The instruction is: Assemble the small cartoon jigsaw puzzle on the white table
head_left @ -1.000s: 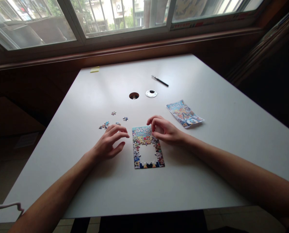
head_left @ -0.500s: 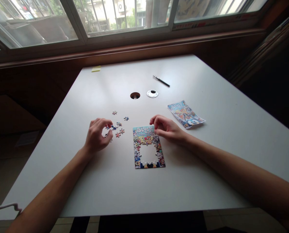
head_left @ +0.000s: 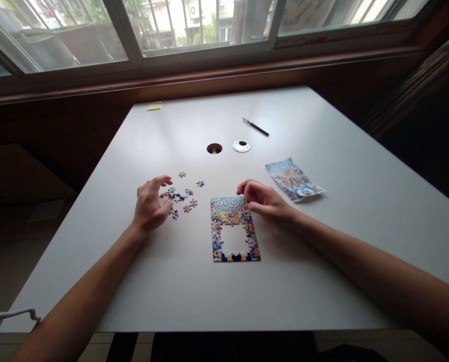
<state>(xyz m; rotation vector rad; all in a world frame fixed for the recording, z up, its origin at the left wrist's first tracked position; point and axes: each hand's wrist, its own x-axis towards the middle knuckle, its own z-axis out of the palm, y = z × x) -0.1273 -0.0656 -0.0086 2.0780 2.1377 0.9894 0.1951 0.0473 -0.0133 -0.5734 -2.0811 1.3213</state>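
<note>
A partly built colourful jigsaw puzzle (head_left: 234, 229) lies flat on the white table (head_left: 322, 261), with a blank gap in its lower middle. Several loose puzzle pieces (head_left: 181, 197) are scattered to its left. My left hand (head_left: 149, 203) rests by these pieces, with the index finger and thumb spread apart around the nearest ones and nothing visibly gripped. My right hand (head_left: 264, 199) sits at the puzzle's top right corner, its fingers curled in together. Whether they hold a piece is hidden.
A printed puzzle packet (head_left: 294, 179) lies to the right of the puzzle. Farther back are a round cable hole (head_left: 214, 149), its metal cap (head_left: 241, 146), a black pen (head_left: 255, 126) and a yellow sticky note (head_left: 154, 106). Windows run behind the table.
My left hand moved from beside the puzzle's left edge out to the loose pieces, closed over them, then spread its fingers. My right hand stayed at the puzzle's top right corner.
</note>
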